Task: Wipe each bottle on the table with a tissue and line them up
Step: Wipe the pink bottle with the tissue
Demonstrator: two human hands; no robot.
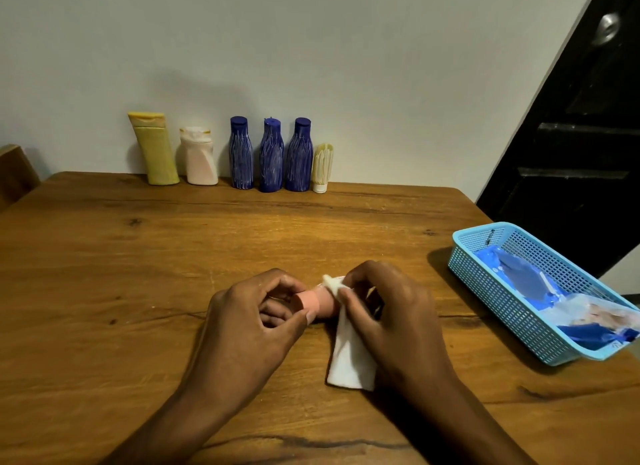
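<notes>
While the left hand [249,312] pinches the pink bottle [317,301], the right hand [388,312] pinches the tissue [349,357] against it.

table [138,256]: wood, warm brown, visible grain, knots and dark cracks; low satin sheen
basket [485,284]: light blue plastic, perforated mesh walls; smooth rim
packet in the basket [519,277]: blue and clear film, glossy and crinkled
tissue [349,357]: white, soft, matt paper
small pink bottle [317,303]: smooth plastic, matt
blue bottles [271,156]: plastic; surface streaked with pale scratches
yellow tube [156,149]: dull plastic, worn
wall [311,48]: pale, matt paint
door [571,135]: dark, glossy
</notes>
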